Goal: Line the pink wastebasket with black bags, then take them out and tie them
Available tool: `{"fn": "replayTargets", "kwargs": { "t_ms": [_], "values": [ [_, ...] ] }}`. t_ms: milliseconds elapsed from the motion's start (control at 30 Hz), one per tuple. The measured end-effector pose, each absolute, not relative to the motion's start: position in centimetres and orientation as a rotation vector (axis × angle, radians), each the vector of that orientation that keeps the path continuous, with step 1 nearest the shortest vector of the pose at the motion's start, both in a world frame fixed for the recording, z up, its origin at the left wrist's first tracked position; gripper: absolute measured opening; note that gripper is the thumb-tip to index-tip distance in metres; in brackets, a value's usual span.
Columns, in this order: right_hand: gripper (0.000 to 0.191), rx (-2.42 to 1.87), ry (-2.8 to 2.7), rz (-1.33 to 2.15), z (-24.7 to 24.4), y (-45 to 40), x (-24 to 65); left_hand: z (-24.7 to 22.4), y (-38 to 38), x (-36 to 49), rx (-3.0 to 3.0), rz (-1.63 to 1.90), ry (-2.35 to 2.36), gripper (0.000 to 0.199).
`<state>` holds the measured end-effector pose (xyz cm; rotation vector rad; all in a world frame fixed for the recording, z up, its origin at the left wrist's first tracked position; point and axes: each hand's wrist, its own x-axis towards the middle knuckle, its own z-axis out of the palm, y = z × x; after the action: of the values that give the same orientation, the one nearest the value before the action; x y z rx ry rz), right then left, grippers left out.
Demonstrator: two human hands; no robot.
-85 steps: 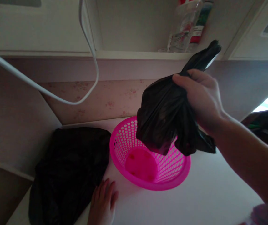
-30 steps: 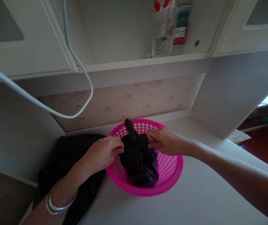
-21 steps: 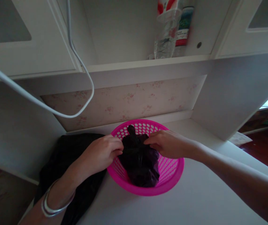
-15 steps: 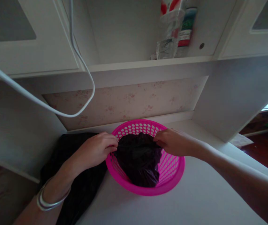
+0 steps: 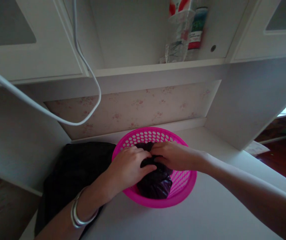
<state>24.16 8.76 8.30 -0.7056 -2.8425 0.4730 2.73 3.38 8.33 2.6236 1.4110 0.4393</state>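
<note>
A crumpled black plastic bag point(image 5: 155, 186) lies inside a bright pink perforated basket point(image 5: 158, 202) on the white surface. Over the basket's left side reaches my left hand point(image 5: 130, 166), its fingers curled on the bag and its thumb lying across the front of it. My right hand point(image 5: 170, 154) comes in from the right and pinches the top of the bag, its fingertips close to those of the left. Both hands cover part of the bag's upper side. A silver bangle point(image 5: 76, 213) circles my left wrist.
Left of the basket a large black bag or cloth point(image 5: 82, 163) lies under my left forearm. A white cable point(image 5: 92, 113) loops down at the left. Above, an open shelf point(image 5: 132, 70) holds a clear plastic container point(image 5: 176, 50) and a can-like container point(image 5: 198, 28).
Both hands have moved inward from the bag's two sides and now meet near its middle. The bag's top is drawn together and looks smaller. The basket stays in place.
</note>
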Motion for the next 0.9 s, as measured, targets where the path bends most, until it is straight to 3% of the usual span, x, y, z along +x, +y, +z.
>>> {"fn": "replayTargets", "kwargs": {
  "t_ms": [100, 433, 567, 700, 900],
  "values": [
    [0.024, -0.643, -2.871, 0.447, 8.2, 8.7, 24.5, 7.7, 3.7, 2.9, 2.674, 0.344, 1.362, 0.012],
    [0.025, -1.057, -2.668, 0.367, 8.8, 10.1, 29.5, 9.6, 4.2, -3.1, 2.609, 0.450, 1.034, 0.020],
    [0.034, -0.957, -2.553, 0.460, 8.9, 9.5, 29.5, 10.0, 3.5, -3.7, 2.444, 0.545, 1.197, 0.011],
    [0.073, -0.918, -2.537, 0.626, 9.0, 8.4, 27.2, 9.2, 2.6, -0.9, 2.388, 0.559, 1.355, 0.054],
    [0.030, -0.960, -2.570, 0.568, 9.1, 9.2, 27.1, 8.4, 2.5, -0.6, 2.446, 0.597, 1.377, 0.027]
  ]
}}
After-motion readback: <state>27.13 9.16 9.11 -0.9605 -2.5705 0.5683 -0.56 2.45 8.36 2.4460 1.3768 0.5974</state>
